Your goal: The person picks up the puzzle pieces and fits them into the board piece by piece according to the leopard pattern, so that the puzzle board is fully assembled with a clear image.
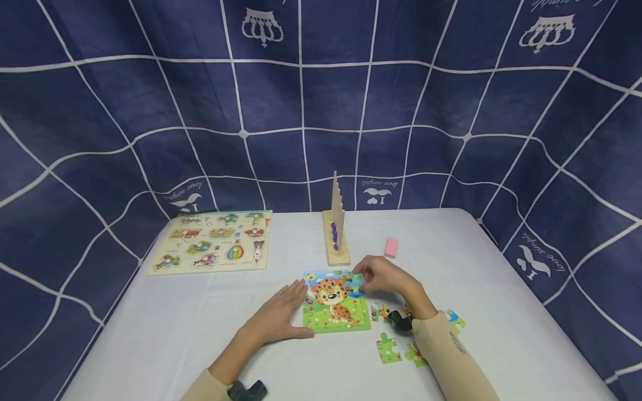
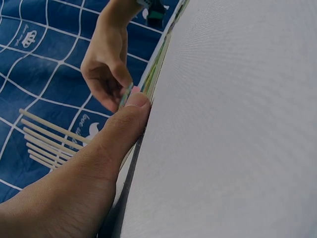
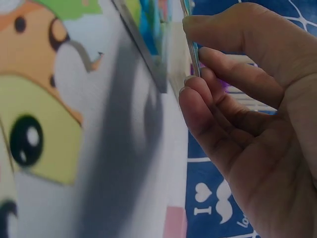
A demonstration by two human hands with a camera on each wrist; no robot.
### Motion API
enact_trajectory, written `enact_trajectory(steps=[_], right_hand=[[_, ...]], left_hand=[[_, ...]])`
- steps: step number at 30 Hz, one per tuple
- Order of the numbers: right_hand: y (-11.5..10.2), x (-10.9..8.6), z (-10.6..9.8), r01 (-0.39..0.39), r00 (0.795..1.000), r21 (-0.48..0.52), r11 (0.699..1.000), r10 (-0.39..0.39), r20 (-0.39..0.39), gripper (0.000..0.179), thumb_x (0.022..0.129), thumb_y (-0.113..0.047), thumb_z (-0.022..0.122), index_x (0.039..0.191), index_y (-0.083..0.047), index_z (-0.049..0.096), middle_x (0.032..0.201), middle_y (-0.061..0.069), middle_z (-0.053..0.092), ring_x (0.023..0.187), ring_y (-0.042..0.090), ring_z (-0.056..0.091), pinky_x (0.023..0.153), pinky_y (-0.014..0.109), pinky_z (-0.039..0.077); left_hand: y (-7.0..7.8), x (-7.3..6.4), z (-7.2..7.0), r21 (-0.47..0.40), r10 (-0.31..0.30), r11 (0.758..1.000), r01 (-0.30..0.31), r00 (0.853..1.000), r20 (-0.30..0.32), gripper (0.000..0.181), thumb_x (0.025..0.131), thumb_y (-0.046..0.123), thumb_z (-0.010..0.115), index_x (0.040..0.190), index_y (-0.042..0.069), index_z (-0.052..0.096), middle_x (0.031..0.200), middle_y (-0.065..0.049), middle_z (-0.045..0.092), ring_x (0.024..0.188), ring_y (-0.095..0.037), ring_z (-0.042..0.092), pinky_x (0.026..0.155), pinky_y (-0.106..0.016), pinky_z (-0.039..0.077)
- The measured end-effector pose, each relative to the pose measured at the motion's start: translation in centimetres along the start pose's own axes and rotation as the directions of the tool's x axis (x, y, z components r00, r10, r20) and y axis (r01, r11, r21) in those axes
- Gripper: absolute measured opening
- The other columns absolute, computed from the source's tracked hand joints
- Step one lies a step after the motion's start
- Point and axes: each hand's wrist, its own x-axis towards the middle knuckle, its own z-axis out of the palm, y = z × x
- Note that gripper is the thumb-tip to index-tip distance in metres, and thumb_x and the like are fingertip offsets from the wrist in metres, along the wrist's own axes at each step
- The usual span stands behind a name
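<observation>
Green-and-blue leopard puzzle board lay on a white table; the left hand rested, fingers straight, at its left edge, while the right hand pinched a puzzle piece at its upper right.

The left hand reaches in from eight o'clock, its thumb straight, the tip at the edge of a green-edged board that runs toward twelve. Between ten and eleven, the right hand pinches a thin piece. Pale rods lie near nine, white-lined blue cloth at ten, the white tabletop at three.
</observation>
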Motion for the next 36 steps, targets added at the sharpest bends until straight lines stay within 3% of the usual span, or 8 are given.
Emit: enact_trajectory(steps=[13, 22, 28, 36], right_hand=[[0.1, 1.8, 0.7, 0.016, 0.998, -0.093, 0.996, -0.011, 0.055, 0.038, 0.069, -0.003, 0.076, 0.106, -0.004, 0.073, 0.087, 0.001, 0.063, 0.073, 0.008, 0.053, 0.062, 0.018, 0.048], [-0.2, 2.5, 0.2, 0.075, 0.991, -0.158, 0.985, -0.056, 0.125, 0.036, 0.071, -0.006, 0.079, 0.107, -0.006, 0.074, 0.092, 0.002, 0.067, 0.073, 0.008, 0.056, 0.064, 0.017, 0.049], [-0.4, 2.8, 0.0, 0.103, 0.987, -0.170, 0.980, -0.080, 0.139, 0.036, 0.070, -0.006, 0.078, 0.105, -0.004, 0.074, 0.095, 0.003, 0.070, 0.077, 0.015, 0.060, 0.066, 0.018, 0.050], [0.1, 2.8, 0.4, 0.084, 0.988, -0.161, 0.983, -0.061, 0.140, 0.037, 0.070, -0.008, 0.079, 0.106, -0.006, 0.074, 0.093, 0.000, 0.069, 0.076, 0.011, 0.058, 0.066, 0.018, 0.050]], left_hand=[[-0.1, -0.1, 0.2, 0.005, 0.000, 1.000, 0.000, 1.000, -0.007, 0.114, 0.073, 0.083, 0.055, 0.153, 0.006, 0.028, 0.162, -0.010, 0.023, 0.150, -0.026, 0.024, 0.124, -0.042, 0.022], [-0.4, 0.1, 0.3, 0.022, 0.008, 1.000, -0.008, 1.000, -0.004, 0.114, 0.073, 0.083, 0.054, 0.153, 0.006, 0.029, 0.162, -0.009, 0.024, 0.151, -0.024, 0.023, 0.124, -0.042, 0.022], [-0.4, 0.2, 0.4, 0.020, 0.004, 1.000, -0.004, 1.000, -0.004, 0.114, 0.073, 0.085, 0.052, 0.153, 0.007, 0.028, 0.162, -0.009, 0.023, 0.151, -0.023, 0.022, 0.124, -0.042, 0.021], [-0.3, 0.2, 0.4, 0.017, -0.001, 1.000, 0.001, 1.000, -0.004, 0.115, 0.073, 0.084, 0.054, 0.153, 0.006, 0.029, 0.162, -0.010, 0.023, 0.150, -0.026, 0.023, 0.124, -0.043, 0.022]])
